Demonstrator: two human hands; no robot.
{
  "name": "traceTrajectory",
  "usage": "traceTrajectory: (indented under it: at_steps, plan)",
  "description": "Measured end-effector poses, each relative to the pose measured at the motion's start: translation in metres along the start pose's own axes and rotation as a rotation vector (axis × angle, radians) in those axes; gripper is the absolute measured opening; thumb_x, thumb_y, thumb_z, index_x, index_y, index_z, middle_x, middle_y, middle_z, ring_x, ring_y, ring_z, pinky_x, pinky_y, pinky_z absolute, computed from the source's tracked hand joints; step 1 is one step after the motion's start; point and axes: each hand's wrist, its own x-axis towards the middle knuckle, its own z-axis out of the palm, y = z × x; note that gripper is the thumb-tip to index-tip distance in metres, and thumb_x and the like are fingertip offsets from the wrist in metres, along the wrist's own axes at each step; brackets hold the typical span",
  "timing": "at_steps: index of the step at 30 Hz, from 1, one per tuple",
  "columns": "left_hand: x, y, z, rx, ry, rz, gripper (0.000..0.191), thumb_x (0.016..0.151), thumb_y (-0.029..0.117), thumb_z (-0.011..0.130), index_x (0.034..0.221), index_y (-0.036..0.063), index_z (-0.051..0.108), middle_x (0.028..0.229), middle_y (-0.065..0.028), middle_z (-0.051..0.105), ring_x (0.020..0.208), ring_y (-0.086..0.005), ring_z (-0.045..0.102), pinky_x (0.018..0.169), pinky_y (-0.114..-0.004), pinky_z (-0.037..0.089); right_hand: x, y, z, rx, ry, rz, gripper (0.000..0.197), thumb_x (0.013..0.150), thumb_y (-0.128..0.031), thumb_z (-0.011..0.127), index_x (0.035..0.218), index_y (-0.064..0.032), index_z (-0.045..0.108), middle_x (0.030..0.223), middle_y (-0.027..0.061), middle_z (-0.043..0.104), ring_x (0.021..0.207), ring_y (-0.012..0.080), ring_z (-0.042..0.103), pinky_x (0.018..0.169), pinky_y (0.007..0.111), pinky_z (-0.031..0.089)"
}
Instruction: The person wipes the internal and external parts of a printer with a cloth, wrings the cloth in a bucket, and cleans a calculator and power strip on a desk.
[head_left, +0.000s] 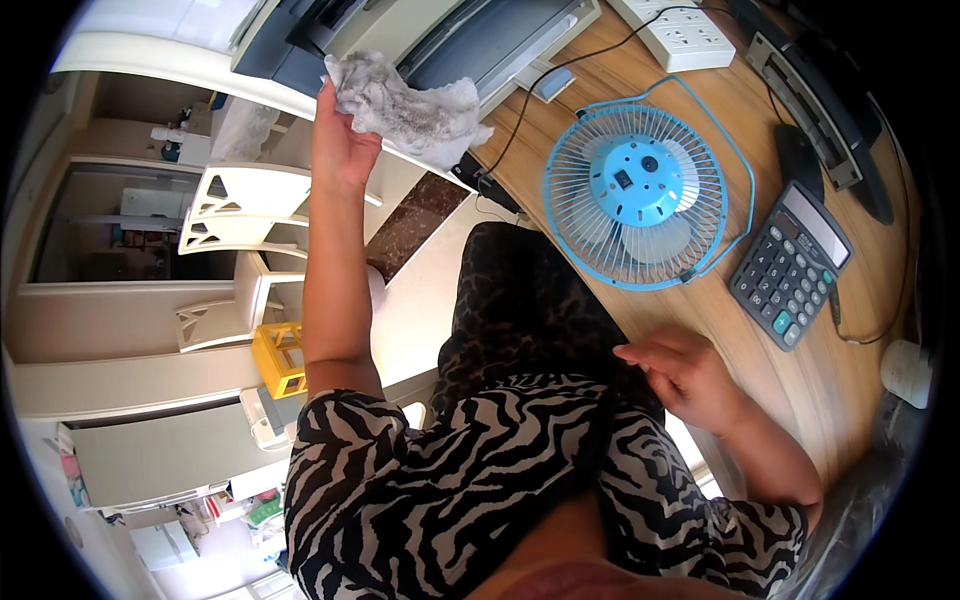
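My left hand is stretched out past the desk's left side and grips a crumpled white wet wipe smudged grey with dirt. The wipe hangs spread beside a grey printer, covering part of its near edge. My right hand rests at the desk's front edge, its fingers curled in and nothing visible between them. A light-blue desk fan with a wire guard lies on the wooden desk, the back of its motor housing facing up. Its bent wire stand sticks out to the right.
A dark calculator lies right of the fan, near a black mouse and a monitor stand. A white power strip sits behind. One black cable crosses the desk. Left are white chairs and a yellow crate.
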Motion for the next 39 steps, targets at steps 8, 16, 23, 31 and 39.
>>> traceTrajectory:
  at_steps: [8,16,23,31,39]
  plan:
    - [-0.04,0.013,0.009,0.393,0.015,0.137,0.038,0.099,0.033,0.05,0.117,0.0006,0.058,0.108,-0.0106,0.065,0.098,-0.0211,0.064,0.088,-0.035,0.051,-0.001,-0.001,0.004,-0.02,0.024,0.012,0.043,0.068,0.01,0.06,0.108,-0.0066,0.066,0.081,0.0101,0.061,0.072,0.0283,0.06,0.065,0.038,0.05]
    - [-0.052,0.051,0.002,0.236,0.041,0.759,0.043,0.1,0.029,0.04,0.128,-0.0031,0.048,0.122,-0.0171,0.059,0.11,-0.0287,0.06,0.096,-0.041,0.05,-0.002,0.004,-0.001,0.008,0.027,-0.001,0.041,0.066,0.008,0.062,0.105,-0.0056,0.066,0.085,0.01,0.064,0.077,0.0294,0.063,0.07,0.038,0.052]
    - [-0.036,-0.044,0.01,1.053,-0.155,0.491,0.052,0.1,0.028,0.047,0.142,-0.0004,0.036,0.14,-0.0209,0.042,0.131,-0.031,0.042,0.109,-0.036,0.029,0.0,0.004,-0.003,0.005,0.016,-0.006,0.036,0.069,0.006,0.062,0.103,-0.0043,0.066,0.085,0.0111,0.064,0.078,0.0305,0.063,0.072,0.04,0.052]
    - [0.07,-0.062,0.033,1.758,-0.227,0.308,0.064,0.096,0.036,0.033,0.137,-0.0119,0.034,0.131,-0.0345,0.048,0.122,-0.0464,0.047,0.105,-0.046,0.036,0.0,0.002,-0.004,-0.018,0.001,-0.012,0.037,0.069,0.005,0.062,0.105,-0.0056,0.066,0.086,0.0106,0.064,0.078,0.0302,0.062,0.071,0.039,0.052]
    - [0.14,-0.079,0.053,1.759,0.081,-0.073,0.07,0.093,0.043,0.026,0.142,-0.0059,0.035,0.147,-0.0261,0.035,0.138,-0.0389,0.032,0.115,-0.043,0.023,0.0,0.004,-0.005,-0.01,-0.02,0.0,0.042,0.069,0.005,0.061,0.109,-0.0072,0.065,0.085,0.0103,0.063,0.078,0.03,0.062,0.071,0.039,0.052]
